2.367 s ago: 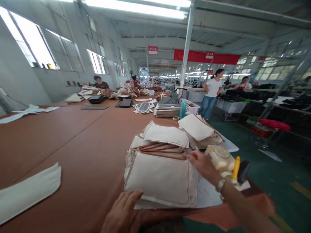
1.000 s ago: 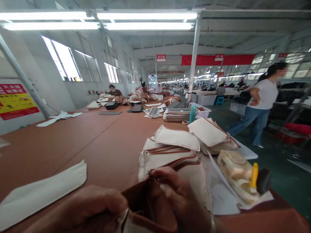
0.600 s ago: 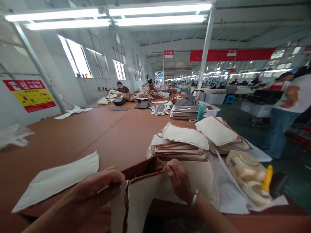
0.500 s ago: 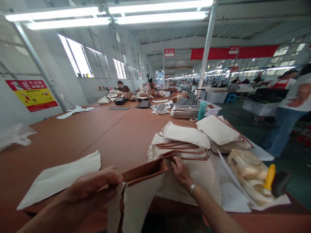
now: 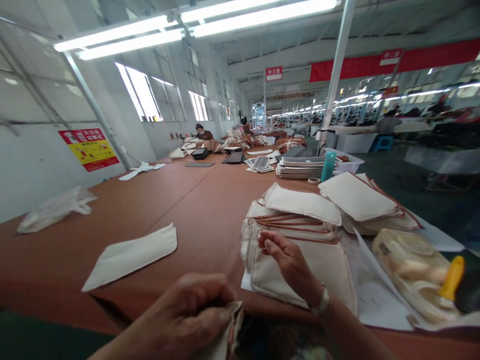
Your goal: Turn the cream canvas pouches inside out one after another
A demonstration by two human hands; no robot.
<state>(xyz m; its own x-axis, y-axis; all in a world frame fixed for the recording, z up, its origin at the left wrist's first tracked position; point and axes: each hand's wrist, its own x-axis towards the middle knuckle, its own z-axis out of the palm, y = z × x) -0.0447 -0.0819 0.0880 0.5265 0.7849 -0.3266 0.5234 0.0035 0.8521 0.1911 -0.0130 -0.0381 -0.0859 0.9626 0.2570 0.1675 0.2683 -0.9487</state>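
My left hand [image 5: 202, 312] is closed on a cream fabric piece [image 5: 233, 330] with a brown edge, low at the front of the table; most of that piece lies below the view. My right hand [image 5: 287, 257], with a metal band at the wrist, is raised over a stack of cream panels with brown piping [image 5: 303, 270]. Its fingers are curled, thumb near the fingertips, and whether anything small sits between them is hidden. On the left part of the table lies a single cream panel [image 5: 137, 255].
Another cream stack [image 5: 360, 197] lies at the right, near a teal bottle [image 5: 328, 167] and a tape roll [image 5: 314, 180]. A stained plastic container [image 5: 408, 265] holds a yellow-handled tool [image 5: 452, 277]. A plastic bag [image 5: 60, 207] is at the left; a person [image 5: 203, 132] sits far back.
My left hand has brought the cream and brown piece down and away from the stack. My right hand has let go of it. The view has swung, and the person at the right is out of view.
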